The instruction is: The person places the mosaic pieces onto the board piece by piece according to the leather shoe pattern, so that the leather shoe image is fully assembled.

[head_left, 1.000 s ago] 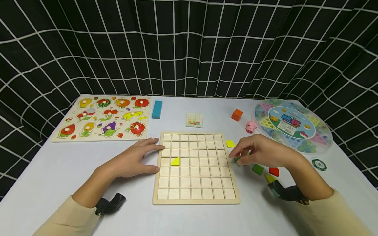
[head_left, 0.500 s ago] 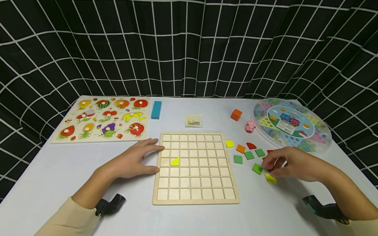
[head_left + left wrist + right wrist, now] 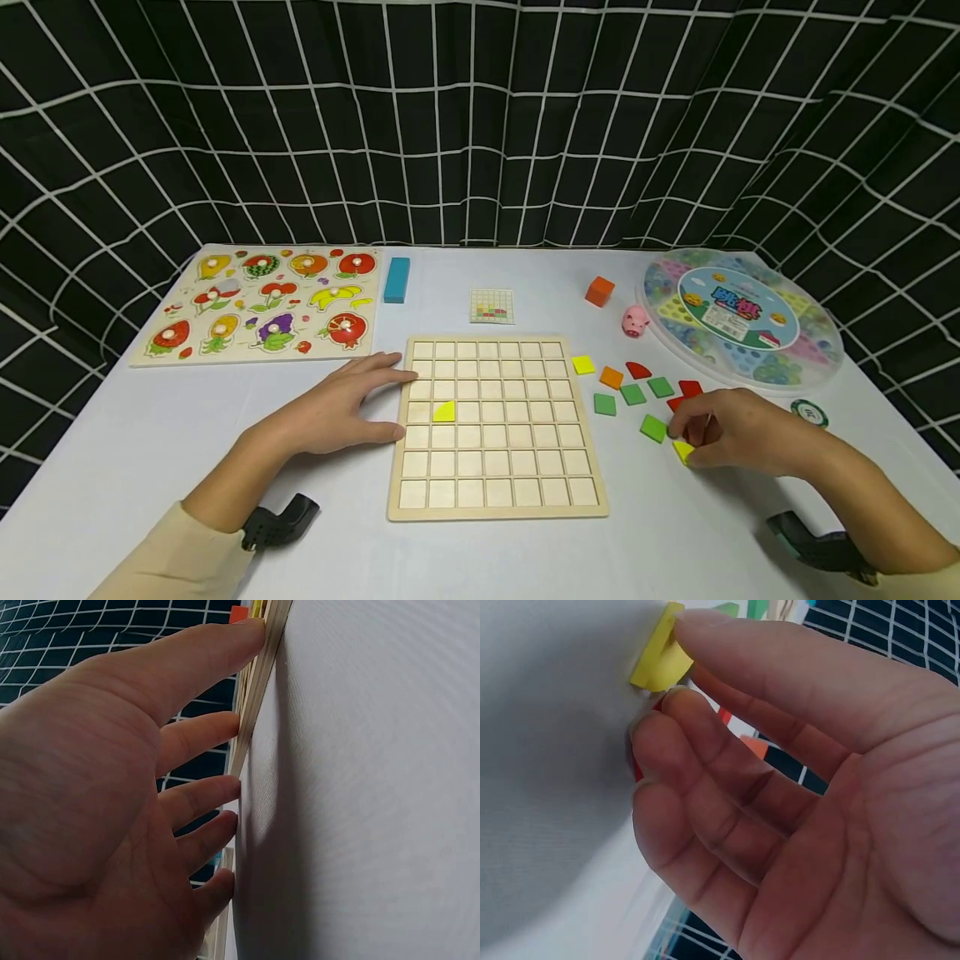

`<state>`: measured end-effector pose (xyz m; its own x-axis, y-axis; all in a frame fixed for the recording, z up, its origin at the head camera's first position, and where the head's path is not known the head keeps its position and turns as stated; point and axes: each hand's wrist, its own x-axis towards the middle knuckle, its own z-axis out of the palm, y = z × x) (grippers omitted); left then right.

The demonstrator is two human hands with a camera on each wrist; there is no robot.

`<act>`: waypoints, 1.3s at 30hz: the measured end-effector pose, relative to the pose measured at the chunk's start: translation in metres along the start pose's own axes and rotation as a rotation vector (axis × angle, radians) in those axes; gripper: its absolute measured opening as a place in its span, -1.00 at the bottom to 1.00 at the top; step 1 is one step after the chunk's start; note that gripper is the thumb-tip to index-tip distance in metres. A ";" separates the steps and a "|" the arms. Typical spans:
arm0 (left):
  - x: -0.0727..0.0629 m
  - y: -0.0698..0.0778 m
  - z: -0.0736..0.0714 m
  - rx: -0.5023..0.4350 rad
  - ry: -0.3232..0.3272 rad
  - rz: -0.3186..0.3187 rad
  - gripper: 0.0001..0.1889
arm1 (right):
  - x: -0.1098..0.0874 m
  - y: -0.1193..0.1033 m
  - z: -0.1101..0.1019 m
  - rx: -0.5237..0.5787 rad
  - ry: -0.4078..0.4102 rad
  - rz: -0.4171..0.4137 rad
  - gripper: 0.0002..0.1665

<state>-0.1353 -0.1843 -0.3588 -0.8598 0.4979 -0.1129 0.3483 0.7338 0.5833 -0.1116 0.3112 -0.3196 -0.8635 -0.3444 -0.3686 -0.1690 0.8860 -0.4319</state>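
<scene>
Left hand touches wooden board along its left edge, fingers apart. Right of board: right hand, fingers curled, thumb on yellow piece; cannot tell whether clamped.

A grid board lies centrally on the table, a single tile in its middle row, second column from the left. The left hand touches its left edge. Behind the board lies a card; left of the card, a block, then a fruit puzzle. Right of the board, loose tiles are scattered, the nearest tile at the thumb of the right hand. Behind them stand a cube and toy pig, left of a game box; before the box lies a poker chip.
</scene>
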 end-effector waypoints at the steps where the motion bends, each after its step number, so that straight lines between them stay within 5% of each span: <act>1: 0.000 0.000 0.000 0.002 0.000 0.001 -0.26 | 0.000 0.000 0.001 -0.004 0.001 0.003 -0.69; 15: -0.002 0.001 -0.001 -0.005 0.000 0.011 -0.25 | 0.000 -0.006 -0.003 -0.012 -0.013 -0.047 -0.71; 22: -0.001 0.002 -0.002 0.011 -0.007 -0.005 -0.26 | 0.007 -0.021 -0.015 0.075 0.012 -0.128 -0.81; 32: 0.001 0.002 -0.004 0.042 0.006 -0.001 -0.27 | 0.039 -0.060 -0.013 0.142 0.084 -0.255 -0.82; 39: 0.001 0.003 -0.003 0.050 0.013 -0.008 -0.29 | 0.066 -0.087 -0.007 0.253 0.033 -0.281 -0.86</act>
<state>-0.1365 -0.1826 -0.3551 -0.8672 0.4863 -0.1071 0.3593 0.7600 0.5416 -0.1575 0.2137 -0.3003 -0.8157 -0.5491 -0.1823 -0.2820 0.6525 -0.7033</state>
